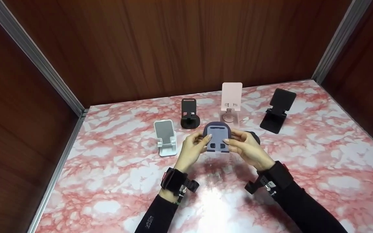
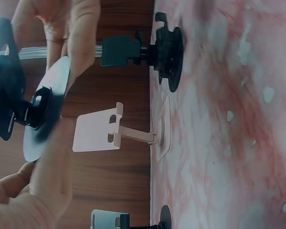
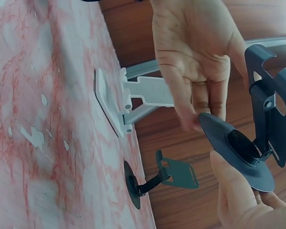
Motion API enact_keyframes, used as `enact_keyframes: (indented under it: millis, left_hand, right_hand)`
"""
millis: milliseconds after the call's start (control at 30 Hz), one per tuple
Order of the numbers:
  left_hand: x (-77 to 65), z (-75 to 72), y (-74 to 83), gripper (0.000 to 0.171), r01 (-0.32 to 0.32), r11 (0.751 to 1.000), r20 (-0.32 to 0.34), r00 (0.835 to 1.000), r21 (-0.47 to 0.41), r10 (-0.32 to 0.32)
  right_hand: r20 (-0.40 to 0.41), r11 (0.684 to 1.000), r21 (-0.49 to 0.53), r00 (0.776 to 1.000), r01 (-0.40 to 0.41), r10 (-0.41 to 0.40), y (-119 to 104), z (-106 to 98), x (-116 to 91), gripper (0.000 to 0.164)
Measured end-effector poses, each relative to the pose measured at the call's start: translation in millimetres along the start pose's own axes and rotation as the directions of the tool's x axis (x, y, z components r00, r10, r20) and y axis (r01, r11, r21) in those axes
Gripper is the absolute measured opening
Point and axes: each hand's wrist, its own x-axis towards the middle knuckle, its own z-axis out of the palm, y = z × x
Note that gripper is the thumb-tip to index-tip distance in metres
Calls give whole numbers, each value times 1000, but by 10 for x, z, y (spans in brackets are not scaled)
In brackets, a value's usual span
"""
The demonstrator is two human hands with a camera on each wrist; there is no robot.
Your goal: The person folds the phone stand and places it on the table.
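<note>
A purple-blue phone stand (image 1: 218, 136) is held up above the table between the two hands, its slotted plate lying close over the round base. The left hand (image 1: 193, 145) grips its left edge, with the thumb on the front of the plate. At the opposite edge the right hand (image 1: 246, 147) holds it, thumb also against the front. Both wrist views look from below at the stand's disc base (image 3: 238, 155) and folded hinge. Fingers of the left hand (image 3: 195, 62) and right hand (image 3: 243, 200) pinch the disc's rim from opposite sides.
Other phone stands stand around on the marbled pink table (image 1: 108, 181): a white one (image 1: 166, 139), a dark round-based one (image 1: 189, 113), a pink one (image 1: 231, 100) and a black one (image 1: 278, 110). Another dark round-based stand (image 2: 167, 57) is partly hidden behind the right hand. Wooden panels (image 1: 173, 48) enclose the table.
</note>
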Motion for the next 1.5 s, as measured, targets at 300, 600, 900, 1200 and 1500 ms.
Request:
enact_keyframes:
  millis: [300, 600, 900, 1200, 1500]
  left_hand:
    - [-17, -23, -26, 24, 27, 993, 40, 999, -117, -22]
    - [-2, -33, -28, 28, 16, 996, 27, 1000, -90, -13]
    - [-24, -58, 26, 24, -6, 1000, 12, 1000, -28, 6]
    - [-8, -76, -52, 24, -23, 1000, 11, 1000, -12, 23]
    - [-20, -95, -72, 22, -46, 998, -14, 999, 49, 46]
  right_hand:
    - [8, 1000, -15, 1000, -14, 14, 18, -19, -4, 44]
    - [25, 1000, -19, 1000, -3, 4, 31, -13, -5, 45]
    - [53, 1000, 6, 999, -2, 2, 70, -1, -15, 49]
    - [21, 1000, -17, 999, -24, 25, 97, 5, -20, 53]
    - [41, 999, -17, 999, -30, 30, 125, 4, -24, 52]
